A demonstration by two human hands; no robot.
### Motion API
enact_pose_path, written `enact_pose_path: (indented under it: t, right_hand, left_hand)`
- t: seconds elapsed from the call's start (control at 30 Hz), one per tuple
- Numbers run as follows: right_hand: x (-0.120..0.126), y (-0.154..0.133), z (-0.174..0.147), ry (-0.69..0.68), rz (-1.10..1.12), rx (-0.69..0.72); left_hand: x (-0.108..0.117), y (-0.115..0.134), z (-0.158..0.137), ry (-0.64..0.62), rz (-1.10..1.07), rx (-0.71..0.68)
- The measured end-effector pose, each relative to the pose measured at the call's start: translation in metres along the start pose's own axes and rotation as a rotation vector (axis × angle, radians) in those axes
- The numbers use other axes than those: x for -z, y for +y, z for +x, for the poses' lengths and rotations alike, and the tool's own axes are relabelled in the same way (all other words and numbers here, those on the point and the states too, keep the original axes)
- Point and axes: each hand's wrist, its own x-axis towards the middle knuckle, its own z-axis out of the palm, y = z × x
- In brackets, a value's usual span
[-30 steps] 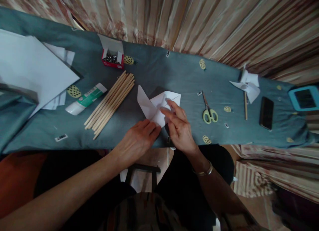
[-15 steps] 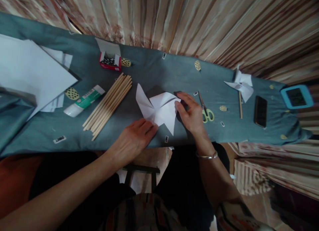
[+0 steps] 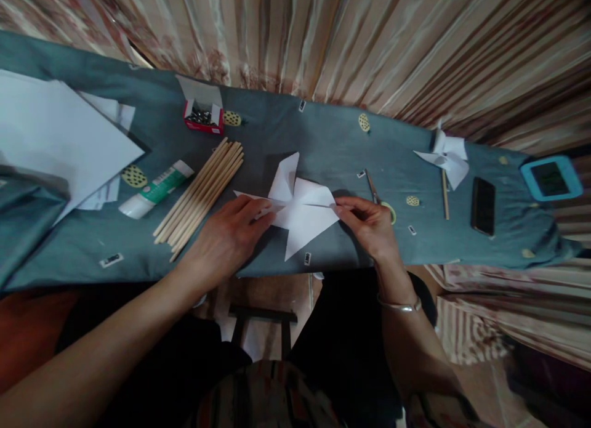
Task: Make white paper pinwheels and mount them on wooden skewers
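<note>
Between my hands is a white paper pinwheel [image 3: 305,222], its blades folded in toward the middle. My left hand [image 3: 233,231] is closed on its left blade, thumb and fingers pinching the paper. On the opposite side, my right hand [image 3: 369,223] pinches the tip of the right blade between thumb and fingertips. A pair of scissors [image 3: 386,209] with green handles lies just behind my right hand, partly covered by it. Left of my left hand rests a bundle of wooden sticks [image 3: 203,197].
A glue tube [image 3: 156,189], a red box of metal pins [image 3: 203,121] and stacked white paper [image 3: 60,132] lie to the left. Rightward are a finished pinwheel on a stick [image 3: 449,157], a phone [image 3: 483,205] and a blue-framed device [image 3: 551,178]. A curtain hangs behind the table.
The pinwheel has been turned, so its blades point in new directions. My left hand has shifted left to another blade, and my right hand has moved slightly right and down.
</note>
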Motion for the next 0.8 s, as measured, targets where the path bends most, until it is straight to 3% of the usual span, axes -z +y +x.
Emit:
enact_pose_path:
  t: [0.17,0.3,0.53,0.63,0.8]
  right_hand:
    - [0.006,0.003,-0.017,-0.041,0.017,-0.054]
    - [0.008,0.001,-0.024,-0.104,0.051,-0.087]
    - [0.008,-0.003,-0.031,-0.190,0.078,-0.146]
    - [0.012,0.000,-0.032,-0.180,0.025,-0.119]
    - [0.018,0.001,-0.033,-0.046,-0.120,-0.054]
  left_hand:
    - [0.001,-0.003,0.003,0.055,0.059,0.039]
    - [0.000,0.013,0.005,0.095,0.028,-0.044]
    - [-0.006,0.042,0.007,-0.145,-0.003,-0.111]
    - [-0.010,0.043,0.006,-0.162,0.024,-0.097]
    - [-0.014,0.043,0.003,-0.165,0.079,-0.123]
